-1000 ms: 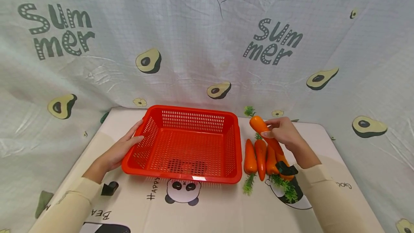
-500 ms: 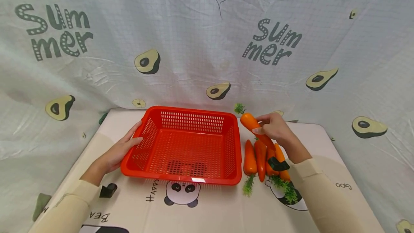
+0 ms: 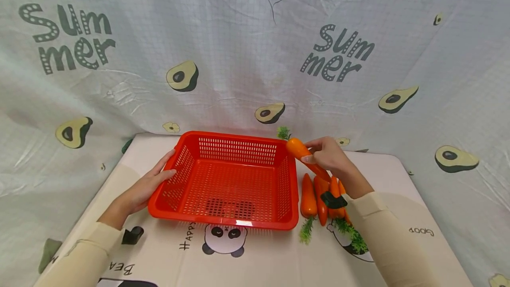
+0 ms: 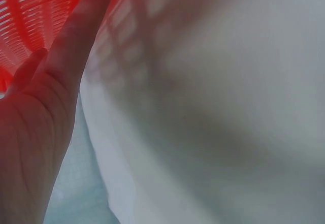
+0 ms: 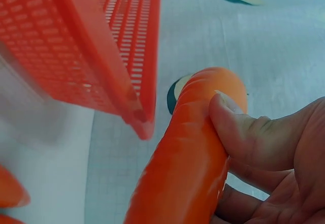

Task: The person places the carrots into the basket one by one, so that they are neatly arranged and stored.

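Note:
Across the left rim of the red basket lies the left hand, its thumb inside and its fingers along the outer wall. The left wrist view shows this hand against the basket mesh. The right hand pinches an orange carrot between thumb and fingers, thick end and leafy top up-left, at the basket's back right corner. Seen from the right wrist, the thumb of that hand presses on the carrot, beside the basket wall.
Several more carrots lie side by side right of the basket, their green tops mostly toward the near side. Printed cloth covers the table, and a patterned curtain hangs behind it. The basket's inside holds nothing.
The right hand has carried its carrot leftward from above the other carrots to the basket's back right corner. The left hand and the basket have hardly moved.

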`<state>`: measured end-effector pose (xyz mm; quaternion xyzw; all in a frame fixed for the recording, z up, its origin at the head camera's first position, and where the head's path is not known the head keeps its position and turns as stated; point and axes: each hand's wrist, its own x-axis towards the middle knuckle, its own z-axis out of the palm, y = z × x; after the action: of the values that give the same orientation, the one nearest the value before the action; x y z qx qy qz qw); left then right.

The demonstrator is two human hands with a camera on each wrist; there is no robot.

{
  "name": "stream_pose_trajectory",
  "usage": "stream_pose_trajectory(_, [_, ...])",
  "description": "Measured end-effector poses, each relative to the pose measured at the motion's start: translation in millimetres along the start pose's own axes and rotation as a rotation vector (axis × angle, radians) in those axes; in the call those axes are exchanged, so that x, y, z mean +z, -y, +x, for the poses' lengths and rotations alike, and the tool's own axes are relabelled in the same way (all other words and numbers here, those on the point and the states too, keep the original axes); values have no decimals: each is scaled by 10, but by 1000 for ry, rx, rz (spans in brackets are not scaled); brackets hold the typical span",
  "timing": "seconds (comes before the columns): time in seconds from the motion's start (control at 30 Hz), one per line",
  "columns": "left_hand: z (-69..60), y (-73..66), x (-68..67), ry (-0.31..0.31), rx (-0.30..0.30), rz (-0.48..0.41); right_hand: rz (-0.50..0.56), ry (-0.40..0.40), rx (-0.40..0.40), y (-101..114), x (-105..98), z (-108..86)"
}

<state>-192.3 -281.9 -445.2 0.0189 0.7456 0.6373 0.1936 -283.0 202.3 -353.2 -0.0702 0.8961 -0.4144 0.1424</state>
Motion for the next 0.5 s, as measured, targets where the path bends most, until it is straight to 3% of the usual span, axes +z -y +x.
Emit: stream_pose_trajectory(0.5, [13,22,-7,0,-6,4,-5,24,-48,187,148,93])
